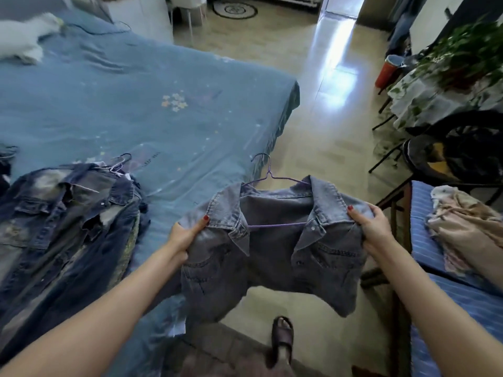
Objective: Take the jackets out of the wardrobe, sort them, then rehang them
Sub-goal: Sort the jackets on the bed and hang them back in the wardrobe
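A faded blue-grey denim jacket (272, 257) hangs in the air in front of me on a purple wire hanger (272, 176). My left hand (185, 236) grips its left shoulder and my right hand (373, 227) grips its right shoulder, so the collar is spread open between them. The jacket is over the floor just off the corner of the bed. A pile of darker, patchy denim jackets (62, 227) on wire hangers lies on the bed at the left.
The bed (136, 104) with a blue cover fills the left half; a white fluffy thing (24, 36) lies at its far end. A blue-striped surface (462, 308) with pale folded cloth (468, 227) is at the right. Chairs, a plant and a table stand beyond.
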